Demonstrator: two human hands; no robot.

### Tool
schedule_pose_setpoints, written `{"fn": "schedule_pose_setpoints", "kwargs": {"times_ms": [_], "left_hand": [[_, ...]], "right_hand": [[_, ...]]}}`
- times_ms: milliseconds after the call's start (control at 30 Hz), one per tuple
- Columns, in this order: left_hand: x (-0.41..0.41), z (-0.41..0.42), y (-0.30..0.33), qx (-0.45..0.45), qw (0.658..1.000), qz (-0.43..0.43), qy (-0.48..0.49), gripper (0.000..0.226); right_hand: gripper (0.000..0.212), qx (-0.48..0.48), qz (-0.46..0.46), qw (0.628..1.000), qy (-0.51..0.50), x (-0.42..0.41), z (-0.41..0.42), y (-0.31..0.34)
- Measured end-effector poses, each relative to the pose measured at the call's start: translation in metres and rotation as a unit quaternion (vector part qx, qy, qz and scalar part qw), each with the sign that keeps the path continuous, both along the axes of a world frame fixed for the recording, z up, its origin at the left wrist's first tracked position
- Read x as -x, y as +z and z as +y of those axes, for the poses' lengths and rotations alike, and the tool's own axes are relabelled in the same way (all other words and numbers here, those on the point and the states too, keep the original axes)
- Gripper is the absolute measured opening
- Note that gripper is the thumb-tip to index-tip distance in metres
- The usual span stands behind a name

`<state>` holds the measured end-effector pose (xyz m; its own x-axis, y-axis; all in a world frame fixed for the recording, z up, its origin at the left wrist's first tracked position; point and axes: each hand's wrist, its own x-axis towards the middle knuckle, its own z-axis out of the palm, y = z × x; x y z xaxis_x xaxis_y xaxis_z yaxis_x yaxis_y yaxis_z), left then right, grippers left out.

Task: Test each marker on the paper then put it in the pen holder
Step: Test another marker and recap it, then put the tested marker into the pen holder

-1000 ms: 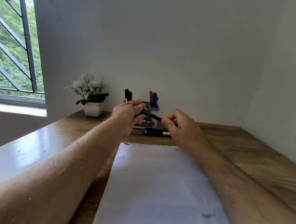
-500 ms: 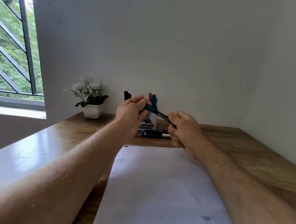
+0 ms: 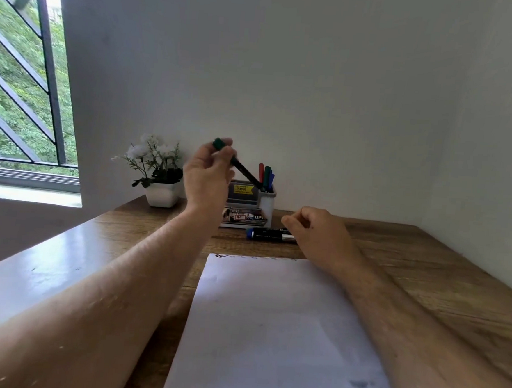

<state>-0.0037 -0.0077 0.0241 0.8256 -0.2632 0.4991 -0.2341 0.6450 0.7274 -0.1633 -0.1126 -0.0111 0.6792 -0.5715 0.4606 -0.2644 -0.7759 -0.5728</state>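
A: Wooden counter (image 3: 425, 266) against a plain white wall, barred window at left. White paper (image 3: 269, 331) lies flat in the middle, small marks along its far edge.

B: Hands?

A: Left hand (image 3: 209, 175) raised above the counter, pinching a green-capped marker (image 3: 238, 165) near its cap end. Marker is tilted, cap up-left, lower end down-right at the rim of the pen holder's (image 3: 248, 202) right cup. Can't tell if the tip is inside the cup or just in front of it.

B: Right?

A: Right hand (image 3: 315, 231) low over the counter, fingers loosely curled, gripping nothing. It sits just beside a blue-capped marker (image 3: 268, 234) lying flat in front of the holder; contact unclear.

B: In the holder?

A: Red, green and blue markers (image 3: 266, 175) upright in the right cup. Yellow price sticker on the holder's front.

B: Else?

A: White potted flower plant (image 3: 156, 168) left of the holder, by the wall.
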Motion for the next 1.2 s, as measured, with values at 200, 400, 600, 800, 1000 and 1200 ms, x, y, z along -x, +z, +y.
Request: {"fn": "schedule_pose_setpoints", "kwargs": {"times_ms": [200,400,600,800,1000,1200], "left_hand": [[-0.037,0.007,0.003,-0.007,0.983,-0.08,0.168,0.025],[-0.051,0.007,-0.004,-0.1,0.957,-0.117,0.247,0.031],[-0.045,0.002,-0.007,-0.203,0.938,-0.096,0.263,0.031],[-0.045,-0.008,-0.008,-0.295,0.907,-0.129,0.271,0.01],[-0.05,-0.013,-0.018,-0.409,0.862,-0.175,0.244,0.02],[-0.025,-0.006,-0.017,-0.339,0.865,-0.242,0.281,0.019]], "right_hand": [[0.028,0.008,0.055,0.998,0.035,-0.001,0.005,0.0],[0.035,0.028,0.058,0.997,0.033,-0.001,0.003,0.002],[0.038,0.04,0.057,0.997,0.035,-0.004,-0.001,-0.001],[0.037,0.04,0.067,0.996,0.039,-0.008,-0.004,-0.002],[0.033,0.04,0.078,0.995,0.039,-0.01,-0.005,-0.002],[0.014,0.037,0.076,0.996,0.018,-0.009,-0.008,-0.001]]}}
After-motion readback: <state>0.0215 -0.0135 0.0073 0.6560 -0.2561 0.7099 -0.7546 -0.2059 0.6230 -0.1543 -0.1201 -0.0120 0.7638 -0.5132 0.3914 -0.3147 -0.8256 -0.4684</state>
